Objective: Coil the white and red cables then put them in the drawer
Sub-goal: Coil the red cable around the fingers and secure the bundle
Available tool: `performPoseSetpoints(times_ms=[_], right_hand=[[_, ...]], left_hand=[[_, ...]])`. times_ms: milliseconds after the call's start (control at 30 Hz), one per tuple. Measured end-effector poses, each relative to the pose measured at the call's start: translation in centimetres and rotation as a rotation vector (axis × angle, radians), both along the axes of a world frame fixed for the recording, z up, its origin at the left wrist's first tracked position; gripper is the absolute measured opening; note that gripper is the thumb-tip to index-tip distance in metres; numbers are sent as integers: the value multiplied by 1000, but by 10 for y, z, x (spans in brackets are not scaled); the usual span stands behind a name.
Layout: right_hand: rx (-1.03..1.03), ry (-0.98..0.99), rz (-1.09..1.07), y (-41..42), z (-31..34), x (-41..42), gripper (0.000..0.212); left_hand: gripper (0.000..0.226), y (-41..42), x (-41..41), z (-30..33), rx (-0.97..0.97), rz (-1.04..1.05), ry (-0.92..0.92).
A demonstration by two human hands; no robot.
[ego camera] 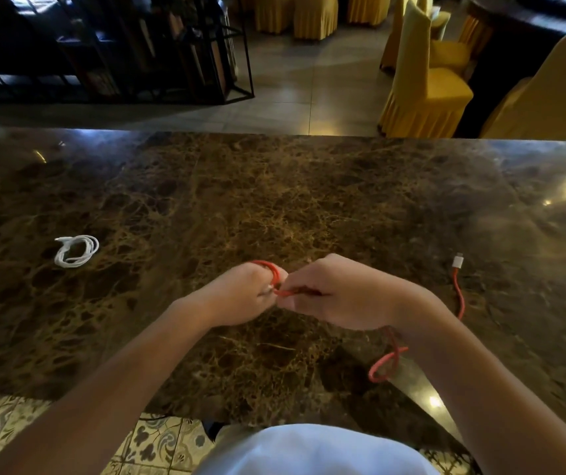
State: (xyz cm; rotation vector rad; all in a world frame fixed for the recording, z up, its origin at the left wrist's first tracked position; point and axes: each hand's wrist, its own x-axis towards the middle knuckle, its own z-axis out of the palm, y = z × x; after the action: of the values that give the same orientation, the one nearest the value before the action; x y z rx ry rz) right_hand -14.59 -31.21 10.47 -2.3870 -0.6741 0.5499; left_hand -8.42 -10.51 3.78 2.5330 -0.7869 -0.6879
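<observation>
Brown marble countertop [309,186] fills the view, tiled floor beyond it, dark metal shelving [110,46] at far left, yellow-covered chairs [425,80] at far right. White cable [76,250] lies at left on the counter, already coiled in a small loop bundle, well apart from both hands. Left hand [240,293] at centre, fingers curled round a few red loops that show over the knuckles; it grips the coiled part of the red cable [386,366]. Right hand [336,293] touching the left one, thumb and fingers pinching the red strand right beside the coil. From under the right wrist the loose red length drops to the counter, makes a small crossing loop near the front edge, passes behind the forearm and runs up the right side, ending in a white-and-silver plug [458,260] lying flat on the marble. Patterned floor tiles [158,440] and a white garment [312,450] at bottom. Drawer not in view.
</observation>
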Motion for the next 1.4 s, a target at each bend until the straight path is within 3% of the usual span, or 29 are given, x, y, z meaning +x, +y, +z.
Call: performPoseSetpoints(times_ms=[67, 133, 333, 500, 567, 600, 633, 667, 800, 967, 1033, 1133, 1233, 1300, 1400], right_hand=[[-15, -117, 42, -5, 13, 5, 17], [98, -117, -12, -18, 23, 13, 15], [613, 157, 4, -33, 15, 26, 29], [902, 448, -44, -22, -26, 28, 36], [953, 503, -137, -20, -41, 24, 39], [985, 533, -171, -20, -49, 21, 29], [996, 561, -188, -20, -53, 16, 17], [991, 591, -208, -21, -57, 11, 20], [834, 583, -301, -12, -61, 2, 72], [668, 499, -360, 5, -49, -3, 78], [701, 564, -330, 15, -58, -6, 67], [952, 700, -340, 18, -83, -8, 42], [971, 709, -298, 1, -90, -12, 35], [888, 677, -269, -11, -80, -15, 36], [672, 500, -220, -22, -43, -21, 41]], left_hand=[[33, -9, -16, 12, -6, -137, 136], [37, -16, -32, 27, -102, -276, 224], [37, -30, -59, 79, -344, -622, 448], [42, -24, -46, 98, -604, -528, 424], [53, -20, -40, 103, -723, -433, 530], [57, -20, -40, 104, -773, -409, 594], [60, -21, -41, 104, -808, -398, 635], [63, -22, -41, 102, -821, -385, 646], [75, -26, -40, 98, -799, -318, 666], [70, -27, -46, 100, -785, -286, 675], [71, -26, -44, 106, -815, -282, 639], [70, -20, -38, 113, -859, -223, 527], [63, -9, -34, 113, -896, -183, 395], [62, -1, -26, 109, -793, -163, 230], [68, 8, -15, 93, -471, -188, -54]])
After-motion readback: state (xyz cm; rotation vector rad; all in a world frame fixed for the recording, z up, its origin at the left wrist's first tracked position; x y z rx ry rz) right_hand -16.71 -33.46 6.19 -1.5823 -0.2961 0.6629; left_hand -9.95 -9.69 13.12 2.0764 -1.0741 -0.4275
